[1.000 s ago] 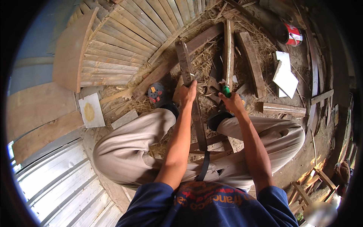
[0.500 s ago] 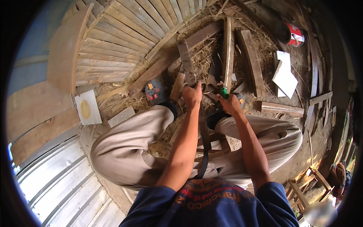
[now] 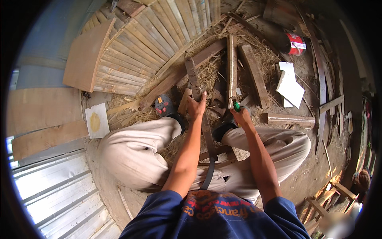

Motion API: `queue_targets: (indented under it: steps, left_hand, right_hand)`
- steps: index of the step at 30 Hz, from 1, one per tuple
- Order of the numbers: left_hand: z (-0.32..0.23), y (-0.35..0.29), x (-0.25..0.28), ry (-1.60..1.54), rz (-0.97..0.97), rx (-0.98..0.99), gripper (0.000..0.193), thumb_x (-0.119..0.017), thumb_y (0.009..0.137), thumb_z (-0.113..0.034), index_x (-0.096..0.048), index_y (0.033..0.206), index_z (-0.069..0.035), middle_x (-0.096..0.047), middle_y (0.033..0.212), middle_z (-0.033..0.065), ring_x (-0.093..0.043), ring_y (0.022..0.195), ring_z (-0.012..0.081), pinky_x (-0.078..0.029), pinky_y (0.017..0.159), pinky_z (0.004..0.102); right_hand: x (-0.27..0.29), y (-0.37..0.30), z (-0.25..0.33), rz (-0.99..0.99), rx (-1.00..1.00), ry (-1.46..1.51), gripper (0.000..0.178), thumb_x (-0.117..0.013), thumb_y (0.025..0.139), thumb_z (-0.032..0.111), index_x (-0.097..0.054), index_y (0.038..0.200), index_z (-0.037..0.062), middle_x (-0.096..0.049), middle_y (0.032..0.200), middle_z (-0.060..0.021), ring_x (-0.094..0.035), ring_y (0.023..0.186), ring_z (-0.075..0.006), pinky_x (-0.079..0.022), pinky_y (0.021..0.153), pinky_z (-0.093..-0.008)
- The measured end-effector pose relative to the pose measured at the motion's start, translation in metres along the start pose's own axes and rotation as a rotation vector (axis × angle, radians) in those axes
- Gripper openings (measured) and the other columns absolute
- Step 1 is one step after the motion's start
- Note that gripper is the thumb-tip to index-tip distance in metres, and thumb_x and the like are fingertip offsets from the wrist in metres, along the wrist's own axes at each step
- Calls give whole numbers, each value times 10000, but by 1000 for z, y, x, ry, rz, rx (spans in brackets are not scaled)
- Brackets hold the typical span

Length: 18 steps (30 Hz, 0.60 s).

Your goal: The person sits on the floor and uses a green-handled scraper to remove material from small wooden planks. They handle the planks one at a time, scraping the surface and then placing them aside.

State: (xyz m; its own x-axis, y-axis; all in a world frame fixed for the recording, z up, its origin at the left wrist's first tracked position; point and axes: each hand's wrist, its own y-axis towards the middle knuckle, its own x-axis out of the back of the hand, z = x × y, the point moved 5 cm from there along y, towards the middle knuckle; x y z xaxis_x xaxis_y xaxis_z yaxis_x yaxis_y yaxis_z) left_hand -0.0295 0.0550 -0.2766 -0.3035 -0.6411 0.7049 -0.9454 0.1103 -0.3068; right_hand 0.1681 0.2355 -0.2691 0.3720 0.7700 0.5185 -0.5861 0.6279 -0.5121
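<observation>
Plank (image 3: 193,79) runs lengthwise fwd, angled slightly L.

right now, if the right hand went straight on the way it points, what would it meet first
Beyond the green object it grips, the right hand would probably meet the near end of the long pale-edged plank first, though its height above that plank is unclear.

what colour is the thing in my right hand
The thing in your right hand is green where it shows, best in the head view.
</observation>
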Motion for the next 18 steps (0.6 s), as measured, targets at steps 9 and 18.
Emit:
queue_targets:
  steps: [9, 18]
  left_hand:
    - [-24, -26, 6, -3, -145, -228, 772, -651, 909, -341, -278, 1467, 41, -444, 1379, 314, -488, 1249, 460, -432, 1035, 496]
    - [-34, -43, 3, 179, -150, -275, 724, -565, 954, -215, -175, 1520, 14, -485, 1323, 305, -597, 1098, 462, -531, 874, 518]
  right_hand:
    - [21, 19, -56, -265, -232, -27, 516, -695, 841, 440, -665, 900, -72, -699, 897, -287, -710, 879, -397, -543, 785, -485]
    - [64, 24, -25, -714, -13, -210, 609, -733, 815, 312, -480, 1223, -63, -492, 1256, -297, -496, 1198, -460, -420, 995, -514]
